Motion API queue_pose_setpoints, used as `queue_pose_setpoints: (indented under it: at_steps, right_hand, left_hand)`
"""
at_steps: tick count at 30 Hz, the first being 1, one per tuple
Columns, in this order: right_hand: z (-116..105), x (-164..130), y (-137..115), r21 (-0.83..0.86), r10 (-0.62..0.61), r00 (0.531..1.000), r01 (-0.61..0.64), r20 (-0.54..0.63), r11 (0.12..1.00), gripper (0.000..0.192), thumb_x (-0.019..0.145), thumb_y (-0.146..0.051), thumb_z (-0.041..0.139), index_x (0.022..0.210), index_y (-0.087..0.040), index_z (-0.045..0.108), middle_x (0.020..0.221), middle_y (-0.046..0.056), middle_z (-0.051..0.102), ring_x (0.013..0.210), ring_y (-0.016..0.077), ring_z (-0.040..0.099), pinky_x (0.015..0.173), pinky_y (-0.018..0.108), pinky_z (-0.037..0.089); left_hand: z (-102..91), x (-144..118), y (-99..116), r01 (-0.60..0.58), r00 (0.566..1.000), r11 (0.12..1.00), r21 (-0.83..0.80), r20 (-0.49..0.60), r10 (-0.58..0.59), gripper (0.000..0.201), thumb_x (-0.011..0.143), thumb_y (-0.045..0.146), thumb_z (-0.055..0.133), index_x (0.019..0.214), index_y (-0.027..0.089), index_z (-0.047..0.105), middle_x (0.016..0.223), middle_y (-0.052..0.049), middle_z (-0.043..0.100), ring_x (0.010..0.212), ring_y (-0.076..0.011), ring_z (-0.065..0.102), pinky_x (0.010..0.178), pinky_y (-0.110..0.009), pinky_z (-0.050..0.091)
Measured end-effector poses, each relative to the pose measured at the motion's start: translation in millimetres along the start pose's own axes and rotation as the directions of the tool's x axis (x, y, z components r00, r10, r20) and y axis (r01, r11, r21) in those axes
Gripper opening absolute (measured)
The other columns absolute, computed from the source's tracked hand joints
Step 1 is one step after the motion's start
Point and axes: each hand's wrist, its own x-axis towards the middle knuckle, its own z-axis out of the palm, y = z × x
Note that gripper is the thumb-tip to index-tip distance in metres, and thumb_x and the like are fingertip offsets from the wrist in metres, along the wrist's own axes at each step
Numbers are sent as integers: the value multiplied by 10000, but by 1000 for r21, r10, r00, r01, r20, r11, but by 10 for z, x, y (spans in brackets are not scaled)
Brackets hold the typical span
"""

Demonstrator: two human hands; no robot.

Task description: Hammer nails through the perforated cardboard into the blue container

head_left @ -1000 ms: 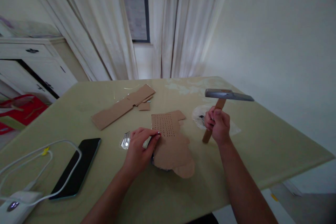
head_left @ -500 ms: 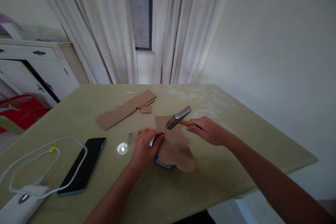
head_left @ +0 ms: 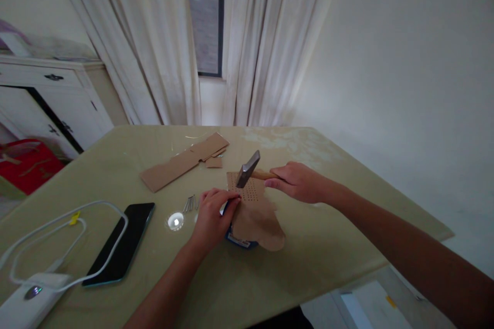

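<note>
My right hand (head_left: pixel 295 181) grips the wooden handle of a hammer (head_left: pixel 248 169). Its metal head is raised just above a piece of brown cardboard (head_left: pixel 259 223) with rows of small punched holes. Beside the hammer head, my left hand (head_left: pixel 215 216) rests at the cardboard's left edge. Thumb and index finger are pinched on what looks like a nail, mostly hidden by the fingertips. Under the cardboard lies a blue object (head_left: pixel 241 241), largely covered. Several loose nails (head_left: pixel 190 203) lie on the table to the left of my left hand.
Torn cardboard strips (head_left: pixel 185 162) lie toward the back of the table (head_left: pixel 309 277). At left are a black phone (head_left: pixel 121 244), a white cable (head_left: pixel 125 221) and a white power bank (head_left: pixel 36 298). A round shiny clear disc (head_left: pixel 176 221) lies near the nails.
My right hand has moved left with the hammer, and its head now stands more upright, closer above my left fingertips. My left hand keeps its pinch in place. The view has shifted slightly.
</note>
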Motion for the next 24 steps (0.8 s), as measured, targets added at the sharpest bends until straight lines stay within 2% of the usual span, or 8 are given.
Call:
queue_pose_setpoints:
  at_steps: [5, 11, 16, 21, 24]
  right_hand:
    - [15, 22, -44, -41, 0, 996, 4, 85, 999, 589, 1148, -603, 415, 958, -182, 781, 795, 96, 765, 722, 235, 665, 648, 332, 308]
    - [4, 31, -52, -1, 12, 999, -12, 42, 1000, 614, 1150, -615, 395, 954, -175, 776, 830, 109, 785, 752, 247, 680, 664, 339, 324]
    - [-8, 27, -100, -50, 11, 994, -6, 108, 999, 583, 1155, -587, 413, 975, -173, 781, 840, 113, 792, 757, 249, 685, 661, 340, 312]
    - [-51, 26, -78, 10, 12, 999, -12, 31, 1000, 610, 1156, -615, 376, 951, -181, 752, 827, 86, 769, 757, 226, 663, 686, 324, 343]
    - [-15, 25, -74, 22, 21, 999, -22, 34, 1000, 622, 1156, -617, 367, 937, -181, 753, 827, 87, 772, 745, 221, 665, 677, 318, 339]
  left_hand:
    - [-1, 10, 14, 9, 1000, 1000, 19, 14, -9, 139, 1008, 237, 684, 1001, 271, 819, 945, -25, 847, 895, -254, 749, 872, -415, 472]
    - [-8, 23, 15, 7, 1000, 1000, 19, 24, -8, 159, 1019, 257, 666, 1040, 280, 822, 996, -32, 861, 923, -258, 758, 879, -423, 481]
    - [-2, 16, 15, 10, 1000, 1000, 27, 18, -11, 138, 1007, 237, 682, 983, 265, 814, 923, -29, 838, 890, -255, 747, 860, -409, 478]
    - [2, 10, 1, 22, 999, 1000, 0, 35, -22, 147, 1019, 258, 668, 1027, 267, 814, 986, -33, 854, 927, -259, 755, 884, -425, 477]
    - [-3, 17, 2, 28, 999, 1000, -2, 33, -28, 155, 1013, 267, 663, 1006, 261, 817, 978, -42, 852, 922, -256, 756, 888, -418, 497]
